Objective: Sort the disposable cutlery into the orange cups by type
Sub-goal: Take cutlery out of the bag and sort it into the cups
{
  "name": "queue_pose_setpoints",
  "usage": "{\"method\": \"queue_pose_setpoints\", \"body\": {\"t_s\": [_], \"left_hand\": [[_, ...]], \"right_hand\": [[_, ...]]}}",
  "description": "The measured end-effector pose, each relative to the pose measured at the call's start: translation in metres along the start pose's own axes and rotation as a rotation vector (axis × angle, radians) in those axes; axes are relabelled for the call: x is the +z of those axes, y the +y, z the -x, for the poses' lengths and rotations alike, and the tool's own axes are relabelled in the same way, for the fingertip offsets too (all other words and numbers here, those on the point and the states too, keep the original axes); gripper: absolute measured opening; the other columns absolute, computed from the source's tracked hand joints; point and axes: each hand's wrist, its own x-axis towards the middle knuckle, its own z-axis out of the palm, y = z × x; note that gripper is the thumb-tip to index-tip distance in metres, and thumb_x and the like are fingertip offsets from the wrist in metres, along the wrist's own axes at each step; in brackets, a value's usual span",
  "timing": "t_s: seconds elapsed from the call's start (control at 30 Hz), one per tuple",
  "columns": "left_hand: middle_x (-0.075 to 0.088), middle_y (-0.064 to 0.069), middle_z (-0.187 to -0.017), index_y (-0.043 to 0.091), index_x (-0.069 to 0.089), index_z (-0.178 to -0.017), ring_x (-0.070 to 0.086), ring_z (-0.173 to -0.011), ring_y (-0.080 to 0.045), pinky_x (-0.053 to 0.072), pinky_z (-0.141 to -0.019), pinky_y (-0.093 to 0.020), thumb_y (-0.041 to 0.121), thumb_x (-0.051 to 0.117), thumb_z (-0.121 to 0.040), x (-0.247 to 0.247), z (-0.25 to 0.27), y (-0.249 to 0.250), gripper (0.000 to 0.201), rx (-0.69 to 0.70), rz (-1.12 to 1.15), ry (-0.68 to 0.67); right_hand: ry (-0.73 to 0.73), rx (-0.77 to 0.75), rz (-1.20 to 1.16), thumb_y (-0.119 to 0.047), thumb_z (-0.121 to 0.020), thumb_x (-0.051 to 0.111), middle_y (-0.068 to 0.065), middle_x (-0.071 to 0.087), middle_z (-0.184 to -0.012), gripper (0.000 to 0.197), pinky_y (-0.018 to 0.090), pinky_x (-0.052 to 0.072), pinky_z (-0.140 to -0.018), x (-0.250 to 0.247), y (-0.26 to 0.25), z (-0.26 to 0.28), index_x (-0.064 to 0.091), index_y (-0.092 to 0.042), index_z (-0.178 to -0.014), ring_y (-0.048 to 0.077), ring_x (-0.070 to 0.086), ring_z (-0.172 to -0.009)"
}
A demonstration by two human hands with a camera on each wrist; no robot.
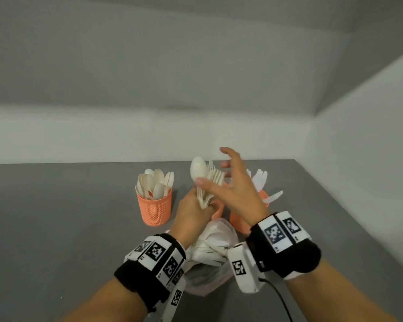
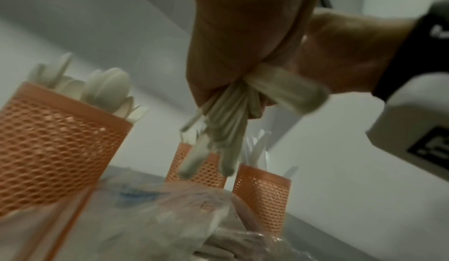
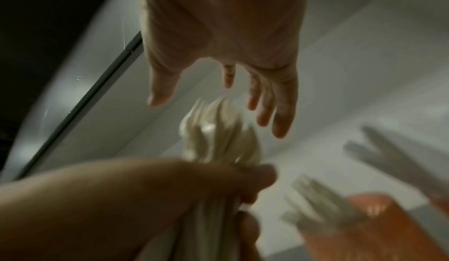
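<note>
From the head camera, the left hand (image 1: 191,214) is gripping a bunch of forks (image 1: 208,189) with one spoon (image 1: 198,169) among them, above the bag (image 1: 215,249). The right hand (image 1: 236,190) is hovering spread over the bunch, its thumb touching the spoon. The cup of spoons (image 1: 154,209) is standing left of the grip.

From the left wrist, the handles (image 2: 226,128) are hanging below the clenched fingers (image 2: 233,40), over two cups (image 2: 261,194).

From the right wrist, the fingers (image 3: 282,111) are splaying open just above the fork tips (image 3: 218,130).
</note>
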Motion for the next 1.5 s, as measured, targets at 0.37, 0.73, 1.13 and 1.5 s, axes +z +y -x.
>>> {"method": "queue_pose_setpoints", "body": {"t_s": [0.37,0.73,1.13,1.5], "left_hand": [[0.059,0.017,-0.103,0.021,0.042,-0.123,0.058,-0.091,0.010,0.044,-0.071,-0.002,0.008,0.078,-0.070,-0.002,0.015,0.017,0.065,-0.032,0.111,-0.244],[0.064,-0.002,-0.064,0.006,0.063,-0.079,0.063,-0.059,-0.011,0.053,-0.059,-0.022,0.019,0.065,-0.078,-0.022,0.022,0.007,0.013,-0.354,0.552,-0.541],[0.064,-0.018,-0.091,-0.002,0.059,-0.116,0.062,-0.066,-0.015,0.054,-0.073,-0.026,0.002,0.056,-0.088,-0.018,0.017,0.007,0.028,-0.226,0.550,-0.303],[0.069,-0.015,-0.078,0.008,0.070,-0.087,0.069,-0.062,-0.019,0.058,-0.059,-0.028,0.003,0.056,-0.086,-0.036,0.014,0.001,0.016,-0.370,0.676,-0.382]], "right_hand": [[-0.060,0.194,-0.452,-0.004,-0.075,0.063,0.024,0.065,-0.105,0.043,0.053,0.051,-0.093,0.007,0.022,0.007,0.053,-0.011,-0.117,0.041,0.062,-0.105],[-0.245,0.278,-0.538,-0.008,-0.078,0.066,0.019,0.063,-0.110,0.045,0.053,0.047,-0.096,0.007,0.021,0.010,0.052,-0.015,-0.121,0.027,0.061,-0.100],[0.008,0.151,-0.071,-0.016,-0.095,0.049,0.012,0.058,-0.069,0.025,0.018,0.049,-0.043,0.012,0.027,0.023,0.053,0.009,-0.092,0.002,0.054,-0.041],[0.083,0.165,-0.304,-0.016,-0.095,0.049,0.002,0.054,-0.068,0.012,0.018,0.044,-0.052,-0.004,0.013,0.010,0.054,-0.012,-0.084,0.009,0.049,-0.049]]}}
